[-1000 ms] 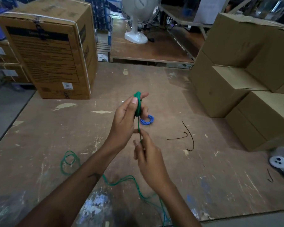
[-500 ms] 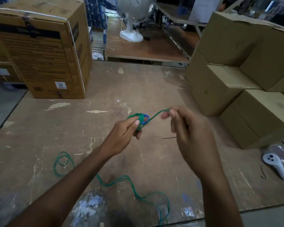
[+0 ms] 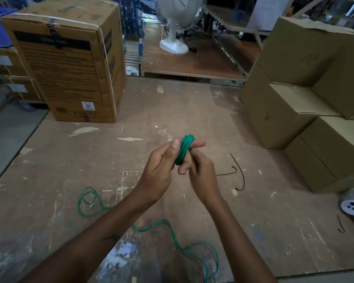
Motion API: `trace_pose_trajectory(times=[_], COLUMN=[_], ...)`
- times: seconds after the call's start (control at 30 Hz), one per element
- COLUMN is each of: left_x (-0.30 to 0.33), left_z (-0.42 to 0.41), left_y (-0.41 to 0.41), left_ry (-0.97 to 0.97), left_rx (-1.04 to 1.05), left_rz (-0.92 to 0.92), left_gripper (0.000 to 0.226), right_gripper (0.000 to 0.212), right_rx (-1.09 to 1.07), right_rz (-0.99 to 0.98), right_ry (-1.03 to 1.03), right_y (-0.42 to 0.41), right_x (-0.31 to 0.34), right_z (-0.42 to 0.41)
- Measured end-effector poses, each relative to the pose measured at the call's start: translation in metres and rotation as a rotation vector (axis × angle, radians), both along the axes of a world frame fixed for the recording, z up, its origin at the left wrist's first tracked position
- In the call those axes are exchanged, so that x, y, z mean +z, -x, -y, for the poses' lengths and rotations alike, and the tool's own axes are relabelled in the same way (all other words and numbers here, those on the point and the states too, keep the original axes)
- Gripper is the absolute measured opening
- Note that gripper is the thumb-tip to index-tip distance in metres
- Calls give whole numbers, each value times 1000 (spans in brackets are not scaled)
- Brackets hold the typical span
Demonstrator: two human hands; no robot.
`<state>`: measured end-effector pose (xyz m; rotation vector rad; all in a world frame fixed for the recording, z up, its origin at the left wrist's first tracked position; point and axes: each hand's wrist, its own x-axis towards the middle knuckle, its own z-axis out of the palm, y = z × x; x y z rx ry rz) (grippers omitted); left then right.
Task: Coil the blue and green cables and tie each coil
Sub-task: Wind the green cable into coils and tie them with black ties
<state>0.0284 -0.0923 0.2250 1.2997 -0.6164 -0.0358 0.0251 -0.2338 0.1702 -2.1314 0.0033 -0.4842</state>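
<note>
loose green cable trails in slack loops over the worn board floor nearest the person, running left to a small curl. above it both hands meet. the left hand holds the green coil wound round its fingers, thumb pressed on the near side, the coil's long axis tilting up and to the right. the right hand is tucked against the coil from below, fingers curled; what they pinch i cannot tell. farther right lie thin black ties. cardboard boxes stand beyond.
</note>
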Motion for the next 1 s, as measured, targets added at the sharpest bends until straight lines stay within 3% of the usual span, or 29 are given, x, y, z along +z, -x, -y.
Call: trace_pose_trajectory(times=[0.07, 0.17, 0.3, 0.47, 0.57, 0.67, 0.77, 0.9, 1.0], left_x=[2, -4, -20, -32, -23, -27, -26, -16, -16], left_z=[-1, 5, 16, 18, 18, 17, 17, 13, 4], left_y=[-5, -11, -15, -11, -3, -9, -7, -5, -12], left_ry=[18, -52, -150, -323, -420, -429, -326, -254, -332], left_rx=[6, 95, 216, 202, 276, 236, 106, -27, -67], left_rz=[-36, -68, -9, 123, 284, 231, 51, -28, 14], left_gripper=[45, 41, 32, 30, 32, 42, 51, 49, 47], right_gripper=[31, 20, 20, 23, 27, 31, 22, 9, 12], right_rx=[4, 12, 28, -64, -130, -145, 10, 88, 75], right_rz=[-1, -49, -154, -158, -95, 172, 326, 246, 176], right_ry=[20, 103, 287, 505, 682, 765, 529, -136, -380], right_y=[25, 58, 79, 85, 77, 62, 46, 32, 28], right_x=[-6, 0, 26, 63, 83, 90, 88, 76, 57], right_z=[-22, -46, -46, -22, -3, 21, 39, 38, 31])
